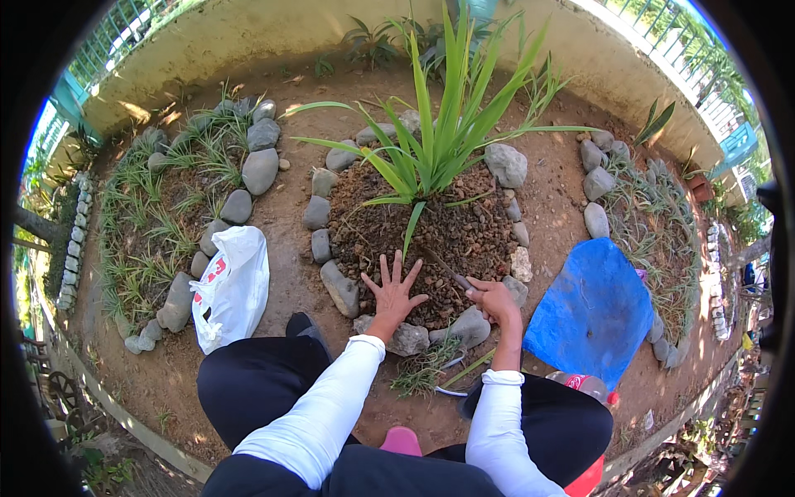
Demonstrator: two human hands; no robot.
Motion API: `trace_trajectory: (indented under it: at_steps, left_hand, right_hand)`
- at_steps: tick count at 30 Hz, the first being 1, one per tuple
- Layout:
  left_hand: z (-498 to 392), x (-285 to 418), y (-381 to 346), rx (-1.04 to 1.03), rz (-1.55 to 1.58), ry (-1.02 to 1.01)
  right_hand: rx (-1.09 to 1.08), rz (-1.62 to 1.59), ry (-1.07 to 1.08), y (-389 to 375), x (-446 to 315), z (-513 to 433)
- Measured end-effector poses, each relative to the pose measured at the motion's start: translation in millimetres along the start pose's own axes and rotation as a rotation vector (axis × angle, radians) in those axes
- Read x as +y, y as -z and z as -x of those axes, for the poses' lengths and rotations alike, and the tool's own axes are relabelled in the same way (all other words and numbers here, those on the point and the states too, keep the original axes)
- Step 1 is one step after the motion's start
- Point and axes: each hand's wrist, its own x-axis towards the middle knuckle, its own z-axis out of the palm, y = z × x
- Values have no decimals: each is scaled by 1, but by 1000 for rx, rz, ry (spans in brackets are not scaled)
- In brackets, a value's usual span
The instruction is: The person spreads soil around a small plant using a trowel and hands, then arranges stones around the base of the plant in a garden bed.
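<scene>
My left hand lies palm down with its fingers spread on the loose brown soil of a round bed, holding nothing. In my right hand is the handle of a hand tool with a narrow, dark blade, whose tip points up and left at the soil; its exact kind is unclear. Just beyond both hands stands a green plant with long, strap-like leaves. One of its leaves hangs down close to my left fingertips. River stones ring the bed.
A white plastic bag lies at the left, a blue sheet at the right. A plastic bottle lies by my right knee. Pulled grass lies before the stones. Other stone-edged beds flank this one; a low wall stands behind.
</scene>
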Motion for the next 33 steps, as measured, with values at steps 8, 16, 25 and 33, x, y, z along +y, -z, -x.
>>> trace_trajectory:
  at_steps: [8, 16, 25, 33]
  left_hand:
    - [-75, -21, 0, 146, 36, 180]
    - [-202, -89, 36, 198, 188, 55]
    - [-293, -97, 27, -274, 1616, -30]
    - [-307, -86, 33, -93, 1117, -232]
  right_hand:
    - [175, -166, -59, 17, 15, -24]
    - [217, -468, 41, 5, 20, -40]
    - [746, -40, 227, 12, 4, -113]
    - [491, -9, 263, 15, -48, -125]
